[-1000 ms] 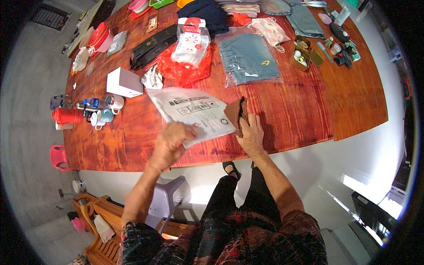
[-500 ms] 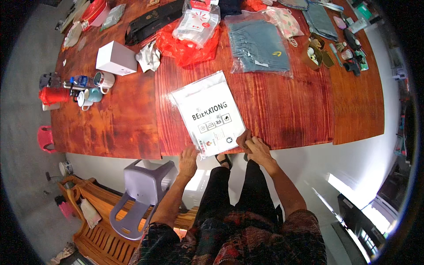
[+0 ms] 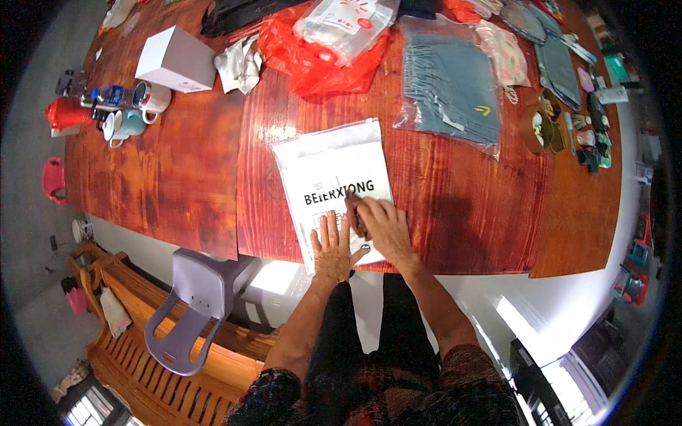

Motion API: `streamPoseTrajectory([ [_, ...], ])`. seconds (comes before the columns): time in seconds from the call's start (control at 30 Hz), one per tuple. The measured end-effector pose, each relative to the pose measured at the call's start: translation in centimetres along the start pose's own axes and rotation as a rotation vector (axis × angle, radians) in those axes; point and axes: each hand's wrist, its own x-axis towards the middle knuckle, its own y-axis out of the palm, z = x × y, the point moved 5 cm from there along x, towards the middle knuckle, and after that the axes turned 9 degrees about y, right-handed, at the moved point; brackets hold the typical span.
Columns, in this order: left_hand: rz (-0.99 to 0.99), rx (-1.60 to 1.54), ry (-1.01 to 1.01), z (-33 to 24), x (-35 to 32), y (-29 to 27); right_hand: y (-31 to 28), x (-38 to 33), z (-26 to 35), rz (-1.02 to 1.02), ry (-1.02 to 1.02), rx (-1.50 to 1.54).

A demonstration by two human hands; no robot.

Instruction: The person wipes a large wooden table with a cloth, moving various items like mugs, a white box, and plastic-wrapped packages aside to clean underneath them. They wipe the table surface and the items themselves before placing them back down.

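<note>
A white plastic zip bag [image 3: 330,156] with black print lies flat near the front edge of the wooden table, slightly tilted. My left hand [image 3: 332,250] rests on its lower part, palm down with fingers spread. Just to the right, my right hand [image 3: 383,227] is over the bag, its fingers closed on a small dark brown piece [image 3: 356,214] that touches the bag's printed face. What kind of thing the brown piece is, I cannot make out. Both hands hide part of the lower print.
Behind the bag lie a red plastic bag [image 3: 320,74] and folded blue-grey trousers in clear plastic [image 3: 451,85]. A white box [image 3: 176,60] and mugs [image 3: 153,99] stand at left. Small items [image 3: 590,138] crowd the right. A purple-grey plastic chair [image 3: 199,298] stands by the front edge.
My left hand has moved from the bag's lower left corner onto its face and flattened. My right hand has carried the brown piece from the lower right corner inward and up onto the print.
</note>
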Motion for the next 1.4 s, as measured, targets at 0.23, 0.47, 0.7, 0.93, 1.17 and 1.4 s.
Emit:
streamPoseTrajectory([
  [0.23, 0.032, -0.011, -0.016, -0.3, 0.4, -0.1, -0.6, 6.3, -6.3, -0.435, 0.577, 0.246],
  [0.47, 0.168, 0.0, -0.015, 0.4, -0.2, 1.6, 1.8, 6.1, 5.9, -0.013, -0.227, 0.142],
  [0.7, -0.063, -0.035, -0.004, -0.3, 0.3, -0.5, 0.5, 11.0, -0.1, -0.224, 0.234, 0.097],
  [0.93, 0.075, 0.005, 0.071, 0.3, -0.3, 1.8, 4.1, 5.3, 8.8, 0.125, -0.405, 0.328],
  [1.17, -0.12, -0.085, -0.019, 0.1, -0.2, 0.1, 4.9, 14.5, 10.2, -0.11, -0.336, 0.154],
  [1.4, 0.083, -0.049, -0.038, -0.1, 0.1, -0.6, 4.4, 17.1, 8.2, -0.233, 0.045, 0.136],
])
